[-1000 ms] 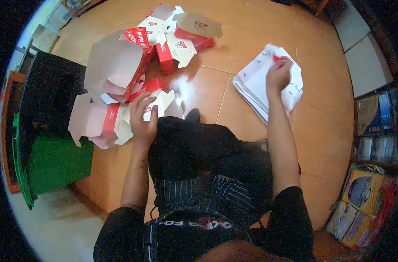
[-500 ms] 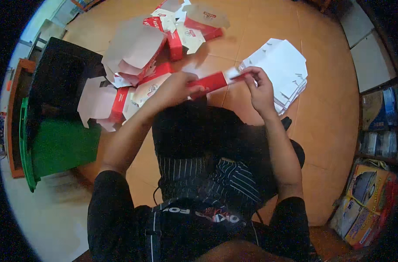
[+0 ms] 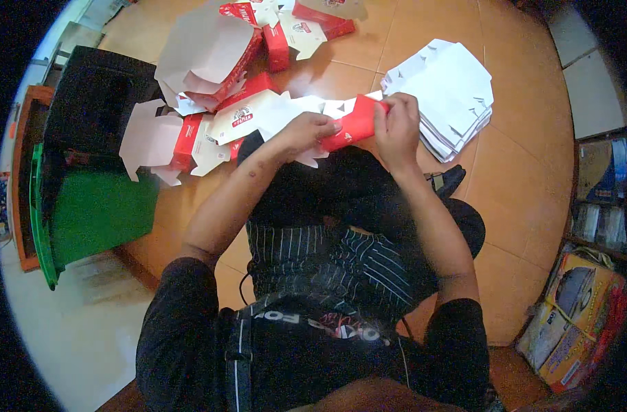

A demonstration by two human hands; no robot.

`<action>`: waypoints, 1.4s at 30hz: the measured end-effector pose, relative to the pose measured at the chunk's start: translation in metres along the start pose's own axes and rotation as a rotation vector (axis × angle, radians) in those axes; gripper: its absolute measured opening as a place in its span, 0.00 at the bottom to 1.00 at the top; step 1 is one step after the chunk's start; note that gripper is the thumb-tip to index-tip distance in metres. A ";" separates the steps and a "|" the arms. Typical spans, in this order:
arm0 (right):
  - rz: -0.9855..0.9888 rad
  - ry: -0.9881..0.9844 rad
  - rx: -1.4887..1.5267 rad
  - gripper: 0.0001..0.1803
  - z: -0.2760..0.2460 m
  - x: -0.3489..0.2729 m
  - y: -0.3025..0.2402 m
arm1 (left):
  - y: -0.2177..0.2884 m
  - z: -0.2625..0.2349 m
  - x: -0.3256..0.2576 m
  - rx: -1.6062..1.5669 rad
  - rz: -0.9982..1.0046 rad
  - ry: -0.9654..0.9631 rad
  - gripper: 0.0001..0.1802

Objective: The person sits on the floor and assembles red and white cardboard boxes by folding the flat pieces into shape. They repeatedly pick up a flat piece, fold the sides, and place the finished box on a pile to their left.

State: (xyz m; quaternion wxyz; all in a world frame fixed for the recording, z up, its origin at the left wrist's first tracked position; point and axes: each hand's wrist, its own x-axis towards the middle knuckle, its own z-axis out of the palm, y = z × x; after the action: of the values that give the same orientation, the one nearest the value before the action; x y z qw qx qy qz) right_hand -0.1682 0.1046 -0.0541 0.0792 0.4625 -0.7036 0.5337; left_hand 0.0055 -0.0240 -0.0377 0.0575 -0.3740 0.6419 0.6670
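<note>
Above my lap I hold a red and white cardboard box, partly folded, with white flaps sticking out. My left hand closes on its left end, thumb on the red panel. My right hand grips its right end, fingers bent over the edge. Just beyond my right hand lies a stack of flat white box blanks with cut slots and tabs. To the left of my left hand, folded red and cream cartons are heaped on the floor, some with their lids standing up.
A green bin with a black top stands at my left. Orange tiles make up the floor. Along the right wall are shelves with packages and a bundled orange pack. My crossed legs lie under the box.
The held box has turned so that its red panel looks broader and its white flaps show. My right hand has shifted slightly left, its fingers now over the box's right end.
</note>
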 end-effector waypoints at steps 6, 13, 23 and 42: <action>-0.206 -0.341 0.064 0.06 -0.011 0.015 0.002 | -0.002 0.004 0.006 0.152 0.144 0.021 0.17; -0.233 -0.397 0.033 0.09 -0.008 0.003 0.009 | 0.032 0.000 -0.005 0.428 0.199 0.056 0.16; 0.347 -0.587 0.285 0.14 -0.006 0.003 0.021 | -0.009 0.007 -0.049 0.231 0.540 0.717 0.17; 0.127 -0.582 0.218 0.12 -0.012 -0.003 -0.013 | 0.007 0.015 -0.024 0.492 0.536 0.618 0.11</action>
State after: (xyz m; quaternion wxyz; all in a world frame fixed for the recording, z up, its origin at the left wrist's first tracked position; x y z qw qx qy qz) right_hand -0.1621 0.1165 -0.0423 -0.2091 0.5565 -0.6628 0.4552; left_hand 0.0121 -0.0020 -0.0200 -0.2235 -0.3512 0.8417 0.3439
